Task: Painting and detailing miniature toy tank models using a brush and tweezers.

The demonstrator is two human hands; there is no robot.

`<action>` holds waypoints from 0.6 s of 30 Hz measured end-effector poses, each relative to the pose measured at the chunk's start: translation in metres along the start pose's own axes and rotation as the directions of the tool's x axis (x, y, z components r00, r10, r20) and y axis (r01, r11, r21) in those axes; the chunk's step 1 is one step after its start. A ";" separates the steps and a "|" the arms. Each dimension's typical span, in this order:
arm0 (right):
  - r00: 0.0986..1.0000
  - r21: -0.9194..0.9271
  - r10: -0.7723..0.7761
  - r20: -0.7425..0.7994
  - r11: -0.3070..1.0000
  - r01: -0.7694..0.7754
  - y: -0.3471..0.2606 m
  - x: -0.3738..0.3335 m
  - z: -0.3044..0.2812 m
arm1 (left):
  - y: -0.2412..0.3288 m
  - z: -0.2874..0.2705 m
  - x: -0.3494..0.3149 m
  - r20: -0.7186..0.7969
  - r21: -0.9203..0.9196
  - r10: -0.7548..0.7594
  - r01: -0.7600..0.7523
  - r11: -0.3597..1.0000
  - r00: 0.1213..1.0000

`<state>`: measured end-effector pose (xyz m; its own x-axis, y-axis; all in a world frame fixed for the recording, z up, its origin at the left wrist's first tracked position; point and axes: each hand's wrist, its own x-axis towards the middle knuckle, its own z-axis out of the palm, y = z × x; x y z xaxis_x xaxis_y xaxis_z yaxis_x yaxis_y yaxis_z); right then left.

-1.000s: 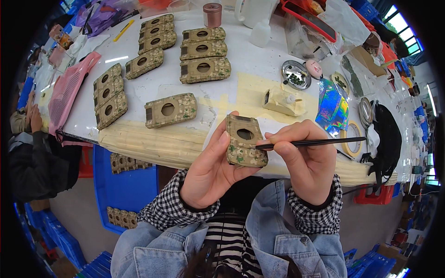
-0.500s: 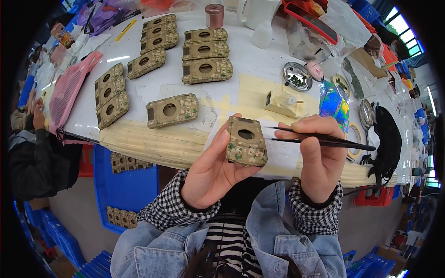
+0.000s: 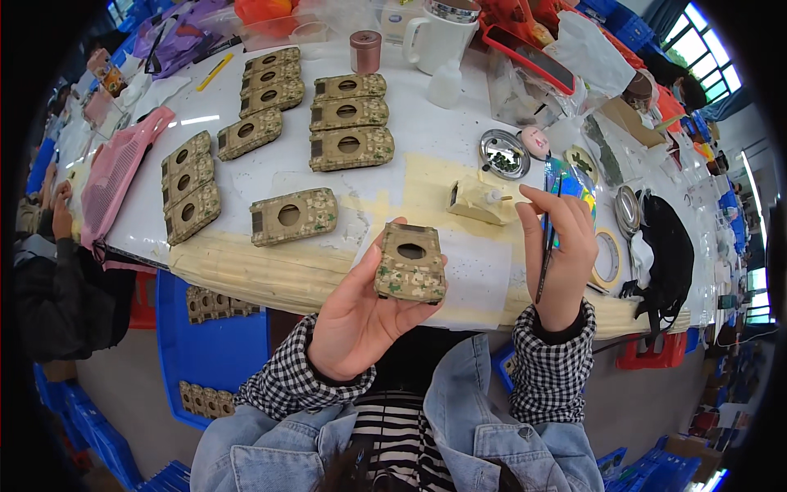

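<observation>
A camouflage-painted toy tank hull (image 3: 412,283) with a round hole in its top rests in my left hand (image 3: 348,332), fingers and thumb around its sides. My right hand (image 3: 571,266) keeps black tweezers (image 3: 543,262) tucked upright against the palm. Its thumb and forefinger are apart, their tips close to the nozzle of a small bottle that lies in a cream taped holder (image 3: 475,207). I cannot tell whether they touch it. A single similar hull (image 3: 316,220) sits on the table to the left of my left hand.
More hulls stand in rows (image 3: 351,148) at the far left. Behind the holder is a round metal dish (image 3: 515,168) with small green parts. A tape roll (image 3: 607,258) and black bag (image 3: 668,254) lie at right. Below the table edge is a blue tray (image 3: 213,344) with hulls.
My right hand has swung the tweezers from level, beside the hull, to upright, and its fingertips have moved out toward the bottle. The hull in my left hand sits slightly lower and further left.
</observation>
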<state>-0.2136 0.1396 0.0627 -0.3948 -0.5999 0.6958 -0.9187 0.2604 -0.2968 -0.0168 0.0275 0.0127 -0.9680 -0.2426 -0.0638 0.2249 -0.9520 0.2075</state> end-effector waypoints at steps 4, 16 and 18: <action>1.000 -0.006 0.008 0.025 1.000 -0.008 0.004 0.002 0.009 | 0.001 0.002 -0.001 -0.014 -0.011 0.000 -0.001 1.000 1.000; 0.991 0.190 0.095 -0.096 0.979 -0.075 -0.016 0.000 -0.007 | 0.001 0.003 -0.001 -0.004 -0.009 -0.006 0.006 1.000 1.000; 0.987 0.377 0.137 -0.079 0.921 -0.098 -0.033 -0.005 -0.012 | 0.002 0.001 -0.001 -0.012 -0.013 -0.009 0.008 1.000 1.000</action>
<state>-0.1818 0.1431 0.0769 -0.5155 -0.4971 0.6979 -0.8087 0.0129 -0.5881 -0.0151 0.0257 0.0146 -0.9685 -0.2367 -0.0777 0.2182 -0.9565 0.1939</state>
